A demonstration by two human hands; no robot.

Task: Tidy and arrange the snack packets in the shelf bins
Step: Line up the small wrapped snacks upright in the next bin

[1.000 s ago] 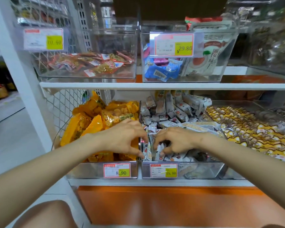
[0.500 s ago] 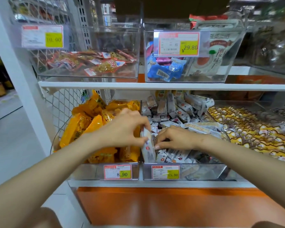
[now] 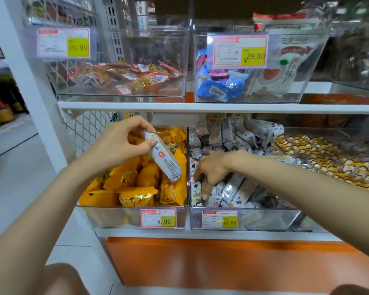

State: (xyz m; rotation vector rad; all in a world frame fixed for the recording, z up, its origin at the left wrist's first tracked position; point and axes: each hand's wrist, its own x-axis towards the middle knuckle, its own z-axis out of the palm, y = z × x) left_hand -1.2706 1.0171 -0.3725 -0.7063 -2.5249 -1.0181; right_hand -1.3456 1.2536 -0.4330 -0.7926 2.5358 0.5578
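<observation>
My left hand (image 3: pixel 119 141) pinches a grey-white snack packet (image 3: pixel 165 160) by its top end, and the packet hangs tilted over the clear bin (image 3: pixel 117 218) of yellow packets (image 3: pixel 124 179). My right hand (image 3: pixel 211 169) reaches down into the neighbouring clear bin (image 3: pixel 264 219) of grey-white packets (image 3: pixel 232 188). Its fingers curl around one upright packet (image 3: pixel 197 191) at the bin's front left corner. Several more grey-white packets are piled toward the back of that bin.
The shelf above (image 3: pixel 200 107) carries a bin of red-and-yellow packets (image 3: pixel 124 77) and a bin of blue sweets (image 3: pixel 219 86). A bin of yellow-patterned packets (image 3: pixel 328 158) stands to the right. A white upright post (image 3: pixel 30 81) rises at left and an orange panel (image 3: pixel 200 262) runs below.
My left hand lifted the grey-white packet out of the middle bin, up and to the left over the yellow bin. My right hand dug deeper into the front left of the middle bin.
</observation>
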